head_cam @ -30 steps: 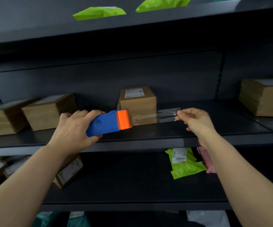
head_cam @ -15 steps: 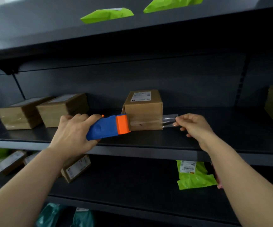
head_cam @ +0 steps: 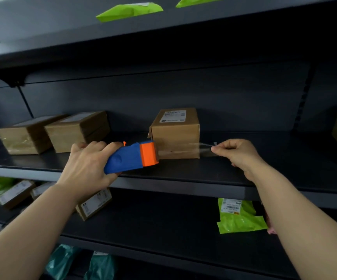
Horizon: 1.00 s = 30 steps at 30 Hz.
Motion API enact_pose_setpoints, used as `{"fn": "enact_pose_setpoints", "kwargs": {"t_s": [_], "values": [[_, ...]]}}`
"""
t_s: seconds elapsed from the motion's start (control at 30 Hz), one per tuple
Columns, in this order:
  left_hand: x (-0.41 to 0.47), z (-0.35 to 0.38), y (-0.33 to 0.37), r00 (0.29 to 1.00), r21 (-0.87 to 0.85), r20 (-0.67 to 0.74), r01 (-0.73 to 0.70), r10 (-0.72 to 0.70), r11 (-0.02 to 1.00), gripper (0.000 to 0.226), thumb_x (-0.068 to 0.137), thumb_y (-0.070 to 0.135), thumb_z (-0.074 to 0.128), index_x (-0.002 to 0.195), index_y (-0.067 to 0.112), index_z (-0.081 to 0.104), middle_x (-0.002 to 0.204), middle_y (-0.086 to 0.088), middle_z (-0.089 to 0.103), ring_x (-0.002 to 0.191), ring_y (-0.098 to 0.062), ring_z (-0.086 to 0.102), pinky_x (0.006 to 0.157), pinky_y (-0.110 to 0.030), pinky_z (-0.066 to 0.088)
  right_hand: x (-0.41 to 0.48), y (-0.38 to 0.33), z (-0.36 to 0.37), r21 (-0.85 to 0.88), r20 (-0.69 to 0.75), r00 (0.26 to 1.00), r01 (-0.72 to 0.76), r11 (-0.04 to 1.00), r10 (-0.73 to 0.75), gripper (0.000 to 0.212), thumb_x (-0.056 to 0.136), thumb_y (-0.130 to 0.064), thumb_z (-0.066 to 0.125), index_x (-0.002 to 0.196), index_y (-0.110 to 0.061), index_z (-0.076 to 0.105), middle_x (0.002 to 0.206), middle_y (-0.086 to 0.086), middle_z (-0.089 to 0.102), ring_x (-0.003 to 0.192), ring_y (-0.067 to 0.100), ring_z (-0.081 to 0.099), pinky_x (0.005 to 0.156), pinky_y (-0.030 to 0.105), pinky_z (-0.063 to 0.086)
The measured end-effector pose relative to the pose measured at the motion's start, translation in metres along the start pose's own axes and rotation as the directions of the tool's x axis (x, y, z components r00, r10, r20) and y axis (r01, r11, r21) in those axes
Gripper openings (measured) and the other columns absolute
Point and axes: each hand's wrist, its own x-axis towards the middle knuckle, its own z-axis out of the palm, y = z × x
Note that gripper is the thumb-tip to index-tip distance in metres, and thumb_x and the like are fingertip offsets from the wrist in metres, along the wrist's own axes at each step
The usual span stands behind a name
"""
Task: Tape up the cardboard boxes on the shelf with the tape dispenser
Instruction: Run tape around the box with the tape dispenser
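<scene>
Left hand [head_cam: 86, 168] grips blue-and-orange plastic tape dispenser [head_cam: 132, 157] just left of the labelled brown cardboard box [head_cam: 175, 134] on the dark metal shelf [head_cam: 204, 170], right hand [head_cam: 237, 154] fingers [head_cam: 217, 150] pinching clear tape strip [head_cam: 183, 151] stretched across the box front.

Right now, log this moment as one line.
left hand: grips tape dispenser | right hand: pinches tape | tape: stretched in front of cardboard box

I am carrying the stretched tape [head_cam: 179, 151] up against the lower front of the cardboard box [head_cam: 174, 130]. The tape dispenser [head_cam: 131, 157] in my left hand [head_cam: 86, 168] is easing leftward off the box's corner, and my right hand [head_cam: 236, 152] is drawing the free end nearer the box's right edge.
</scene>
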Motion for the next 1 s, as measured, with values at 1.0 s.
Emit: {"fn": "enact_pose_setpoints", "kwargs": {"t_s": [1.0], "values": [[0.01, 0.012, 0.007, 0.999, 0.151, -0.04, 0.006, 0.0, 0.989, 0.076, 0.062, 0.04, 0.078, 0.13, 0.023, 0.05, 0.084, -0.001, 0.059, 0.08, -0.029, 0.059, 0.077, -0.049, 0.041, 0.036, 0.015, 0.014, -0.076, -0.019, 0.992, 0.127, 0.989, -0.128, 0.016, 0.078, -0.019, 0.081, 0.075, -0.018, 0.065, 0.074, -0.004, 0.065, 0.066, 0.008, 0.056, 0.071, 0.029, 0.049]]}}
